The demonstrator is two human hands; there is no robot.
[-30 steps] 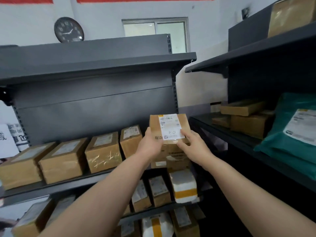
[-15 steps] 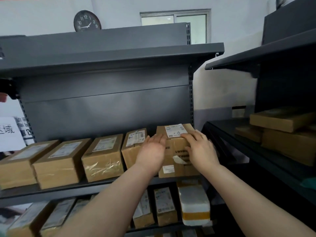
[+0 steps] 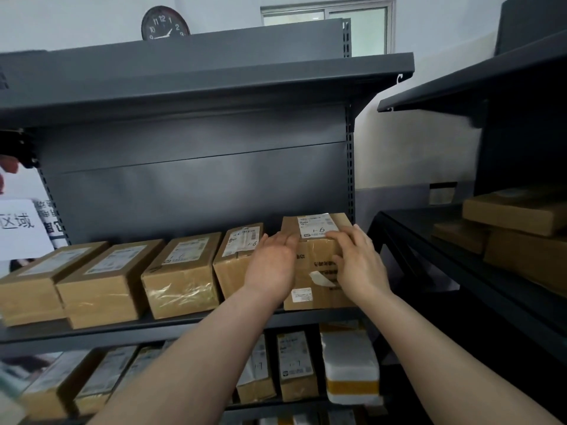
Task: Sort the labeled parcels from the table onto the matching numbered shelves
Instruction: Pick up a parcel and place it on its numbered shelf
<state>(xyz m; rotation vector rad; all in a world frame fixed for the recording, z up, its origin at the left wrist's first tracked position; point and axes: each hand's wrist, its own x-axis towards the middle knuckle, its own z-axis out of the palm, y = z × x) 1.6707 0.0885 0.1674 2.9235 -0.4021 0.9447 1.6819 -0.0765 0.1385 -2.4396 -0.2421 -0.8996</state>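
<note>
Head: left hand (image 3: pixel 272 265), right hand (image 3: pixel 359 266) flat against parcel (image 3: pixel 317 260) front, arms outstretched.

Plenty of open air is left above the row of boxes (image 3: pixel 181 277), right up to the top shelf (image 3: pixel 214 87) at 12 o'clock. Toward 9 o'clock the middle shelf (image 3: pixel 171 328) is packed box to box. At 3 o'clock the parcel (image 3: pixel 317 260) is hemmed in by the upright (image 3: pixel 349 154); past that, a gap is left before the second rack (image 3: pixel 445 271).

The left hand (image 3: pixel 271 266) and right hand (image 3: pixel 360 265) on parcel (image 3: pixel 313 259)
</note>
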